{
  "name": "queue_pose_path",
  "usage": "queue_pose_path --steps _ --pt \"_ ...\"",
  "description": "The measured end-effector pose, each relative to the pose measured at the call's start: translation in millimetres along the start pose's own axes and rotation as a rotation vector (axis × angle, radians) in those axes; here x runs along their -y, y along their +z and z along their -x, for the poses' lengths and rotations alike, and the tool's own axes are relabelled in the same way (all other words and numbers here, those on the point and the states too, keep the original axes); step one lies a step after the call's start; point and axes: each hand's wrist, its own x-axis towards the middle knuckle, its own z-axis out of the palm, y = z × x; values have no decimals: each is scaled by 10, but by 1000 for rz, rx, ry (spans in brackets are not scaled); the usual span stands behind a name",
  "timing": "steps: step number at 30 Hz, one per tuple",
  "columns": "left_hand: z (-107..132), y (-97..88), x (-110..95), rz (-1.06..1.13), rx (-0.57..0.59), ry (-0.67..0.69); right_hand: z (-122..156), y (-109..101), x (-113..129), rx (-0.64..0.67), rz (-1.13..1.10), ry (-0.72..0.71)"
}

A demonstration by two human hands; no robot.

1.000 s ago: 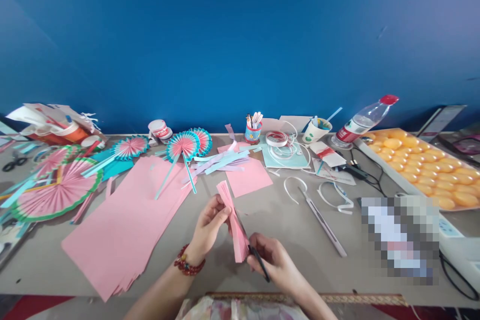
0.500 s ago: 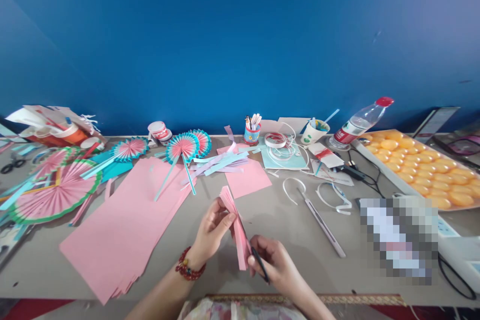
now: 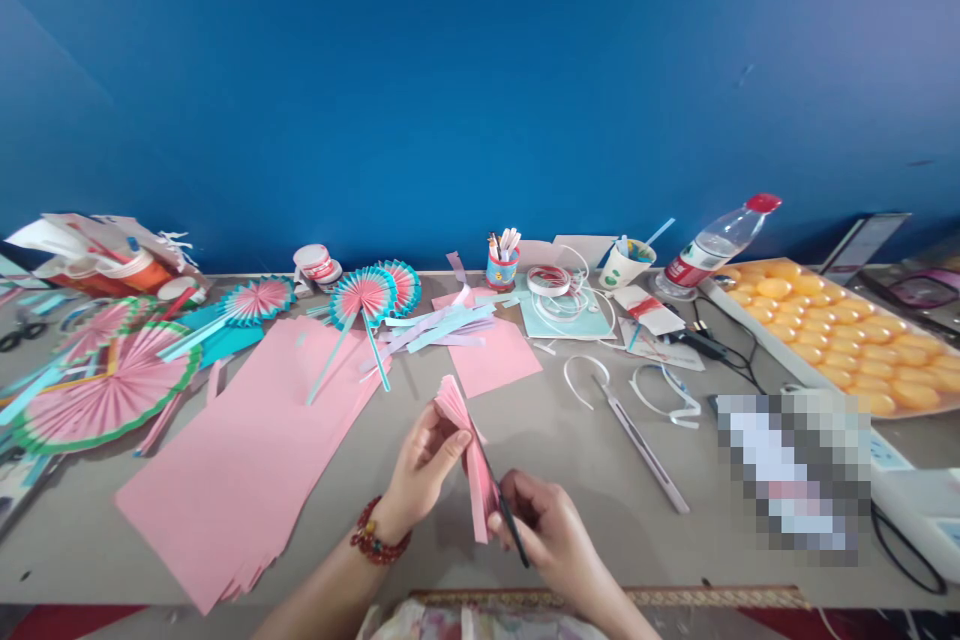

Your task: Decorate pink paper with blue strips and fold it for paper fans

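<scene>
The fingers of the left hand (image 3: 424, 468) pinch a narrow, pleated pink paper strip (image 3: 478, 503), which projects above and below them. The right hand (image 3: 550, 523) grips slender black scissors (image 3: 513, 522) (blade beyond its fingers, along the strip).

Some fingers of left hand (image 3: 426, 468) hidden behind folded pink paper (image 3: 480, 495). Right hand (image 3: 553, 522) covers part of scissors (image 3: 513, 522). Blurry thing (image 3: 791, 480) all squares. White power strip (image 3: 911, 485) cut off at right edge.
</scene>
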Motion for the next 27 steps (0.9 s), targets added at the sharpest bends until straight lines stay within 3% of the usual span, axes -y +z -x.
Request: queue_pose_path --steps 4,27 --pt "-11 6 2 20 3 -5 -9 -8 12 -57 107 -5" --pt "-7 -5 55 40 -31 -40 11 -9 -12 -64 134 26"
